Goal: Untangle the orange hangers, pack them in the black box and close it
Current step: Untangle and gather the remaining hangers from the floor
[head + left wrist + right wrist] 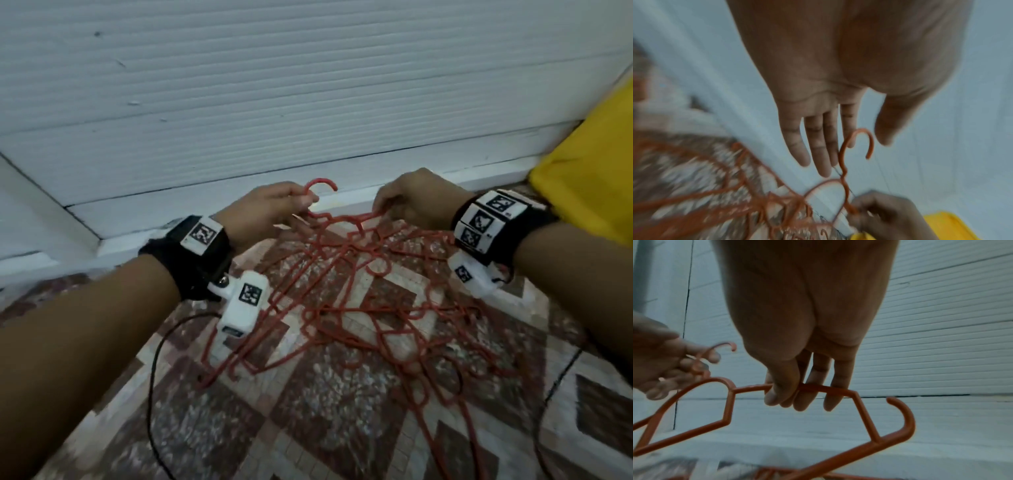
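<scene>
- Head view: the orange hangers (363,308) lie in one tangled heap on the patterned floor (308,428), close to the white wall (308,85) at the far side. The task looks barely begun: none of them lies sorted apart, and one hanger at the far edge of the heap is lifted between both hands. The left hand (263,209) is at its hook, the right hand (418,198) on its shoulder bar. No black box shows here, so nothing is packed or closed as far as can be seen. A yellow thing (589,178) sits at the far right; whether it is a container I cannot tell.
- Left wrist view: the left hand (838,81) has its fingers (816,146) stretched out fairly straight beside the hook (859,142); the picture is blurred, so whether they pinch the stem I cannot tell. The right hand (888,216) is bunched round the hanger lower down.
- Right wrist view: the right hand (801,340) pinches the top bar of the hanger (838,390) between thumb and fingers. The left hand (663,363), at the left, has fingers curled at the hook's stem. No box shows here either.
</scene>
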The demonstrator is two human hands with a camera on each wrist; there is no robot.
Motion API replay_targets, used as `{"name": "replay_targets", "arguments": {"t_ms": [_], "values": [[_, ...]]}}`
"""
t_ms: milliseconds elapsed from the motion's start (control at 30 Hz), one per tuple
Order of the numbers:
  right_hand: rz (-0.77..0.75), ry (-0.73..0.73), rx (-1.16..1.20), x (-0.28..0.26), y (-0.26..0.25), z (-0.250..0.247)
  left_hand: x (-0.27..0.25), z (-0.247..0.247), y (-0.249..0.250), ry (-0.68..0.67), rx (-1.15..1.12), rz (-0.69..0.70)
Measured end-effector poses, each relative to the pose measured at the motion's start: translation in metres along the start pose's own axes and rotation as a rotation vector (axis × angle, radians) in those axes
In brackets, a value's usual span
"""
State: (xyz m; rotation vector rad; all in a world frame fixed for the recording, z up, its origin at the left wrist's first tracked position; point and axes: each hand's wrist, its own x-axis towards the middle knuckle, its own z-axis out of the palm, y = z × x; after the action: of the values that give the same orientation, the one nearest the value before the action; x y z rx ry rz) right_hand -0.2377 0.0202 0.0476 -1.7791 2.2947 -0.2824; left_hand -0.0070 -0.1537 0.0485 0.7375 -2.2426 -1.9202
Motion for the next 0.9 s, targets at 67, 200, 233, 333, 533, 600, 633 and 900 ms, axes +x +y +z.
{"name": "replay_targets", "arguments": {"t_ms": [67, 200, 233, 333, 533, 600, 633, 900], "values": [[-0.002, 0.053, 0.066, 0.015, -0.016, -0.002, -0.005, -0.006, 0.018, 0.075, 0.091, 0.068], [-0.054, 0.093, 0.191, 0.049, -0.06, 0.014, -0.028, -0.048, 0.02, 0.285, 0.157, 0.106], [-0.071, 0.102, 0.206, 0.057, -0.07, 0.021, -0.035, -0.06, 0.017, 0.331, 0.148, 0.099], [-0.033, 0.155, 0.221, 0.077, -0.09, 0.052, -0.06, -0.098, 0.004, 0.453, 0.117, 0.044], [0.1, -0.134, 0.073, 0.105, -0.121, 0.129, -0.113, -0.164, -0.033, 0.641, 0.142, -0.095], [0.003, -0.272, -0.054, 0.113, -0.144, 0.156, -0.127, -0.178, -0.046, 0.67, 0.143, -0.125], [-0.038, -0.304, -0.102, 0.116, -0.153, 0.169, -0.132, -0.183, -0.052, 0.677, 0.135, -0.135], [-0.127, -0.257, -0.27, 0.142, -0.16, 0.219, -0.148, -0.2, -0.083, 0.793, 0.128, -0.157]]}}
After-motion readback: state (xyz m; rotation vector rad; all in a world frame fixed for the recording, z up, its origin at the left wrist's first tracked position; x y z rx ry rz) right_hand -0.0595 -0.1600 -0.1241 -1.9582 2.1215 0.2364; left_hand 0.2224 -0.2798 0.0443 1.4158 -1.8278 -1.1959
